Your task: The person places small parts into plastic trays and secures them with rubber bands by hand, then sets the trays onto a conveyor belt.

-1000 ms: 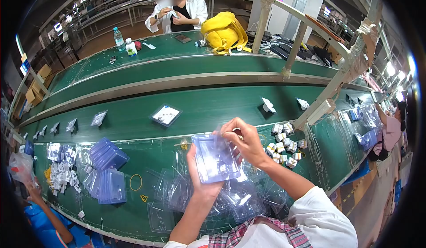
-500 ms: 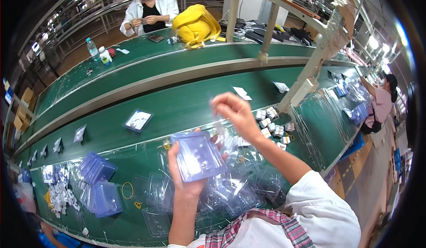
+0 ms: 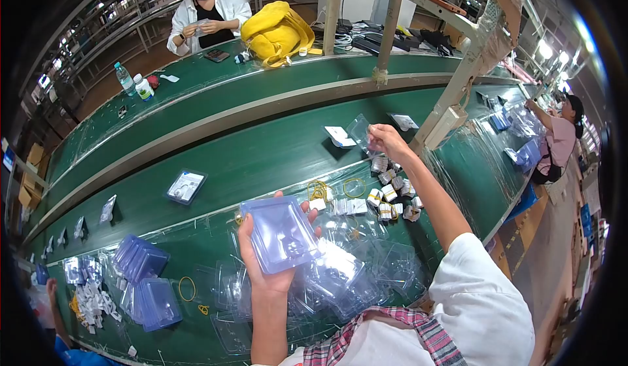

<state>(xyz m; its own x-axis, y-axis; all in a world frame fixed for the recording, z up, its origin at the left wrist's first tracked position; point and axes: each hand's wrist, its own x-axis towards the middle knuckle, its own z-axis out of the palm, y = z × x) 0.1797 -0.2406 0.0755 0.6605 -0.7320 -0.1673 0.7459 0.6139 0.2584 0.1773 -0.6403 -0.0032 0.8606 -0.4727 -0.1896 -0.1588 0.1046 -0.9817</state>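
My left hand is wrapped round a stack of clear, bluish plastic blister trays, thumb on the near left side and fingertips at the right edge. My right hand reaches out over the belt. Its fingers pinch a thin clear plastic blister shell. Just left of that shell lies a pack with a white card, partly overlapped in view. Loose clear blister shells are heaped under and right of my left hand. Small bundles of white folded paper sit below my right hand.
Several packs, one with a white card, lie along the green belt. Stacked bluish trays and white slips are at the left. A metal post rises at the right. Co-workers sit across, at right and at lower left.
My right hand has moved right and away from me, carrying the clear shell to beside the white-card pack. My left hand still holds the trays. Packs on the belt have shifted left in view.
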